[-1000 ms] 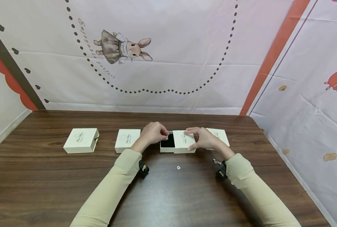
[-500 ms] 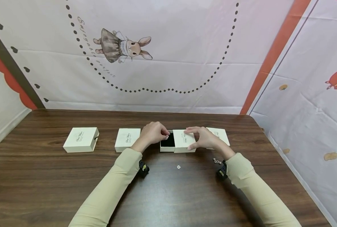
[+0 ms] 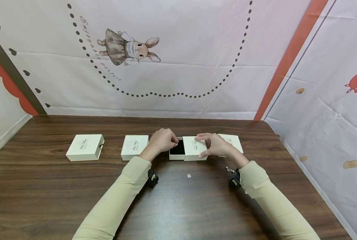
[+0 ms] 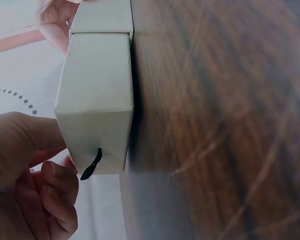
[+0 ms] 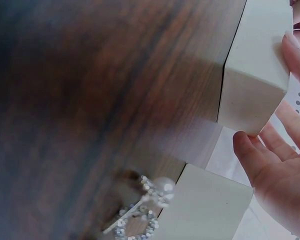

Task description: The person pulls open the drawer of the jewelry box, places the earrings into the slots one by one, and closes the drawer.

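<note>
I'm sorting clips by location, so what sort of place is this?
Probably an indoor spot set up for filming tabletop work: a wood-grain table with cream boxes spaced in a row, and a creased, rabbit-printed sheet behind it like a backdrop.

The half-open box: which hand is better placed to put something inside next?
Probably the left hand: it is at the open tray, apparently pinching a small item. The right hand is holding the cover.

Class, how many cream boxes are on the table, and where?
4, in a row: the leftmost box, the second box beside the left hand, the partly open box between both hands, and the rightmost box, partly hidden behind the right hand.
</note>
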Demonstrator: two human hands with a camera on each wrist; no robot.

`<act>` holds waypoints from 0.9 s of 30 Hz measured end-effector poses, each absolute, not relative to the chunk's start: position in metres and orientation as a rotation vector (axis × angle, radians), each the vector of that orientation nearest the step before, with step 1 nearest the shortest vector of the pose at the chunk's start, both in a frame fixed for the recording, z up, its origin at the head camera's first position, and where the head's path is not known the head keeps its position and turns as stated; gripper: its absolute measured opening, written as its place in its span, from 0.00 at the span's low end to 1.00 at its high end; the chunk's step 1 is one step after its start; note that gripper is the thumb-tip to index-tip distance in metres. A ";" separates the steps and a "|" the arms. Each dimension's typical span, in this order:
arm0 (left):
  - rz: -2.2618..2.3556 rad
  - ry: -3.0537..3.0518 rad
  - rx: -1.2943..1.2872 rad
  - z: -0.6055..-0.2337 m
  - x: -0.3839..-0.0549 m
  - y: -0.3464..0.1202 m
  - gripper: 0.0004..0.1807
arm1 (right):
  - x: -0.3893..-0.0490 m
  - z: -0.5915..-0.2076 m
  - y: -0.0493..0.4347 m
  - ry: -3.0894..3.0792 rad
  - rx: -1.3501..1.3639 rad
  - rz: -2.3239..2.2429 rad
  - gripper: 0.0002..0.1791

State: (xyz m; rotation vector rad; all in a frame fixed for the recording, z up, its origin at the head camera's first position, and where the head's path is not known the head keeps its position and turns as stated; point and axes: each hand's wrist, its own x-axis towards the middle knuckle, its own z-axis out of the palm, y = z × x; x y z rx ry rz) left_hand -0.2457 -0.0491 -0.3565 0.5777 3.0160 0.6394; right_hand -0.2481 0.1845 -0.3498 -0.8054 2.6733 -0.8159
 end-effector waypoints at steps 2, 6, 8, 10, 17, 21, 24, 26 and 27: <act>0.611 3.023 0.598 -0.356 -0.246 -0.049 0.06 | -0.248 -0.350 0.184 2.674 -0.809 -0.813 0.39; 0.621 3.015 0.618 -0.356 -0.246 -0.051 0.07 | -0.247 -0.349 0.183 2.674 -0.808 -0.821 0.39; 0.661 3.001 0.608 -0.356 -0.245 -0.053 0.07 | -0.247 -0.349 0.182 2.674 -0.806 -0.821 0.39; 0.722 2.980 0.595 -0.356 -0.245 -0.056 0.08 | -0.247 -0.349 0.182 2.671 -0.802 -0.820 0.39; 1.047 2.845 0.583 -0.353 -0.238 -0.065 0.09 | -0.247 -0.349 0.182 2.666 -0.803 -0.827 0.39; 1.216 2.693 0.532 -0.349 -0.231 -0.068 0.10 | -0.247 -0.349 0.182 2.669 -0.814 -0.824 0.39; 1.286 2.578 0.522 -0.347 -0.225 -0.068 0.10 | -0.247 -0.349 0.183 2.668 -0.807 -0.826 0.39; 1.320 2.506 0.533 -0.346 -0.221 -0.066 0.10 | -0.247 -0.350 0.184 2.665 -0.806 -0.828 0.39; 1.327 2.478 0.549 -0.346 -0.219 -0.065 0.09 | -0.247 -0.350 0.184 2.664 -0.808 -0.832 0.39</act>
